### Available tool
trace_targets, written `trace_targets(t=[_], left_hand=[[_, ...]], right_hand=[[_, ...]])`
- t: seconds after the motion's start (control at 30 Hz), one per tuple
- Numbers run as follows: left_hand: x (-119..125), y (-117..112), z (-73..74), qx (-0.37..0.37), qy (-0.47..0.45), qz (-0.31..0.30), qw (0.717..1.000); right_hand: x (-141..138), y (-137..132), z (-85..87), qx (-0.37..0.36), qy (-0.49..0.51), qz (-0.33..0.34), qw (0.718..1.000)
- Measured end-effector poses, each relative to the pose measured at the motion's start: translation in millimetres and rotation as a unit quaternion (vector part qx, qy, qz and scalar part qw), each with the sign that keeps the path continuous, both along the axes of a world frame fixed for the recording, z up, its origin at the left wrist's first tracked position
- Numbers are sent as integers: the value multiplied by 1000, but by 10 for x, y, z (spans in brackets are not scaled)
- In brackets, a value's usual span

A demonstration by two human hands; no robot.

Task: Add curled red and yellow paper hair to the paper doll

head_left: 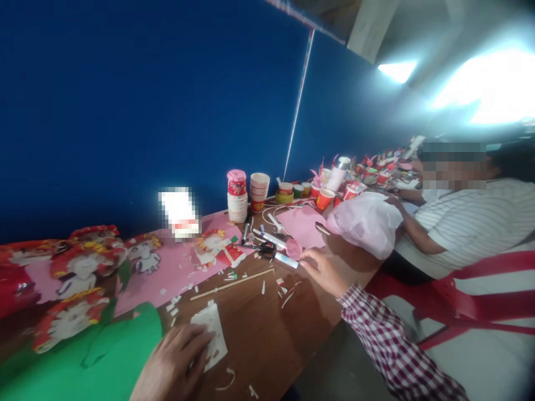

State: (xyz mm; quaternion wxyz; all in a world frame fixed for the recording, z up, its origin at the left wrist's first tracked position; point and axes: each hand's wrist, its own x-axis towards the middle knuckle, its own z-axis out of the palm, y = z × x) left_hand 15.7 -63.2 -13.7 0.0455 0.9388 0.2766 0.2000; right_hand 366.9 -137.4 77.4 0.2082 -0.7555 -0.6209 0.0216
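My left hand (pixel 178 359) is at the near edge of the table, its bent fingers on a small piece of white paper (pixel 218 334). The thumb is hidden. Farther right, my right hand (pixel 324 271) reaches across the table, thumb and forefinger closed at the end of a white tube (pixel 286 260) with a bluish label. Black-handled scissors (pixel 265 252) lie just left of the tube. Beside it are a small round pink piece (pixel 293 248) and a white marker-like stick (pixel 270 239). Between the hands lies a thin wooden stick (pixel 232 284) among paper scraps.
Paper-plate lion crafts (pixel 83 267) and green sheet (pixel 125 348) cover the left side. Pink paper (pixel 167 278) lies under a lit phone-like screen (pixel 179 211). Stacked paper cups (pixel 237 203) stand by the blue wall. A seated person (pixel 472 223) handles a plastic bag (pixel 363 223) at right.
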Motion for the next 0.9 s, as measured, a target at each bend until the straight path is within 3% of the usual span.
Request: trace_targets(t=[0.23,0.47,0.63,0.8,0.9], left_hand=[[-5,0,4,11,-2,-5,1000],[-13,0,9,19,2,-8,1000],[-6,-2,24,15,-8,-8,1000],[-2,9,23,13,-4,-10,1000],[-10,12,15,23,-1,-13,1000]], right_hand=[[144,153,-56,-17,-34,-15,999],[138,749,36,-93,-112,-42,988],[97,1124,-54,-154,-115,-73,979],[87,1260,-134,-199,-106,-101,969],[86,1266,-173,-188,-91,-107,972]])
